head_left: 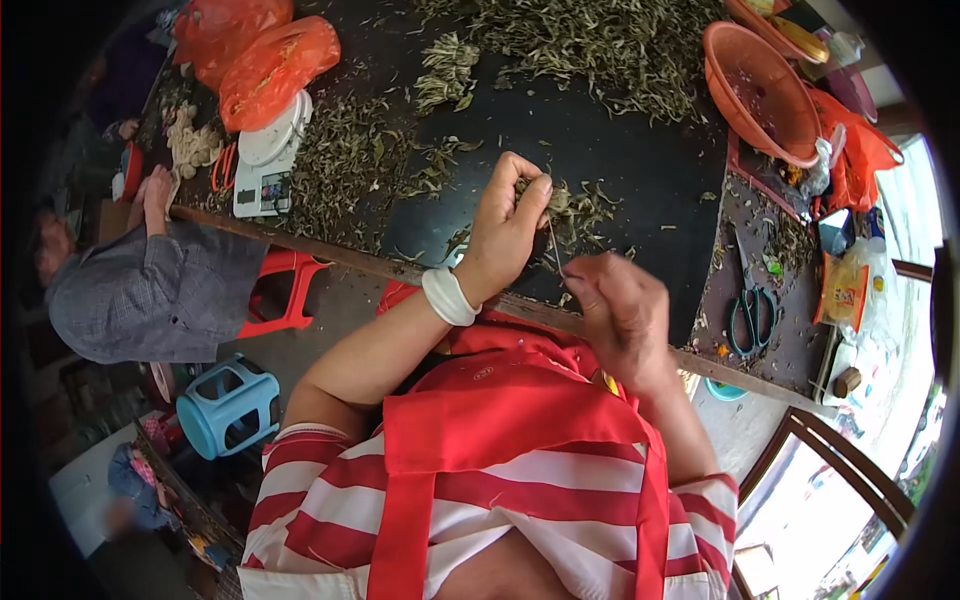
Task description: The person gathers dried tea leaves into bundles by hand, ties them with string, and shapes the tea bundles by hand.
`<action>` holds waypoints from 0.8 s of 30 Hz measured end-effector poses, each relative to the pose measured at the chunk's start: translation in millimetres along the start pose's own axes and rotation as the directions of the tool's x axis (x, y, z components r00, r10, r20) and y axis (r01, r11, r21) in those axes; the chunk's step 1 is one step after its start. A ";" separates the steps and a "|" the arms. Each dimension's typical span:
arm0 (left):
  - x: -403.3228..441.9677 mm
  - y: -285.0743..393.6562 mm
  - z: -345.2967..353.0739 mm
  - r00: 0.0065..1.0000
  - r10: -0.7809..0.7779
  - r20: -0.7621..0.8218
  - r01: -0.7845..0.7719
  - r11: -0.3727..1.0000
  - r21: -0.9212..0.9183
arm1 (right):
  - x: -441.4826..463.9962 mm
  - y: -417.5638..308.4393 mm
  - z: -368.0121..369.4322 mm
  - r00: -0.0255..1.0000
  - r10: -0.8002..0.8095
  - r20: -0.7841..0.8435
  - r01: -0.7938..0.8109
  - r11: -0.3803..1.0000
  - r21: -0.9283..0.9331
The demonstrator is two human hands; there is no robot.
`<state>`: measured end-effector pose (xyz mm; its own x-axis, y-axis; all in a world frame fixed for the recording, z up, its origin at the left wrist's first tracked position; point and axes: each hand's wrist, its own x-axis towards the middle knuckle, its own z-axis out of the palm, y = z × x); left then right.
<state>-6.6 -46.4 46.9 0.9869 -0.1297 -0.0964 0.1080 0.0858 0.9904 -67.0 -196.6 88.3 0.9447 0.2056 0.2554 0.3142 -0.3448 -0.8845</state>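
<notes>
My left hand [508, 222], with a white band round its wrist, is closed on a small bundle of dried leaves [578, 212] above the dark mat. A thin string [555, 245] runs down from that bundle to my right hand [622, 308], which pinches its lower end near the table's front edge. The leaf ends fan out to the right of my left thumb. Part of the bundle is hidden behind my fingers. A tied leaf bundle [447, 72] lies further back on the table.
A large pile of dried leaves [600, 50] covers the back. Left are loose leaves [345, 160], a white scale [265, 190] and red bags [275, 70]. Right are an orange basin [762, 95] and scissors [752, 310]. Another person's grey sleeve [170, 290] shows beside a red stool [285, 295].
</notes>
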 end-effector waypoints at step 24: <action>-15.6 13.5 11.1 0.965 0.257 0.049 -0.260 0.922 0.286 | 3.6 20.4 1.0 0.958 0.208 0.196 -0.236 0.963 0.132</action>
<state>-21.9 -54.1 62.9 0.9744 -0.1514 0.1664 -0.1915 -0.1699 0.9667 -57.3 -202.1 70.8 0.9523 0.3046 -0.0160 0.0670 -0.2600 -0.9633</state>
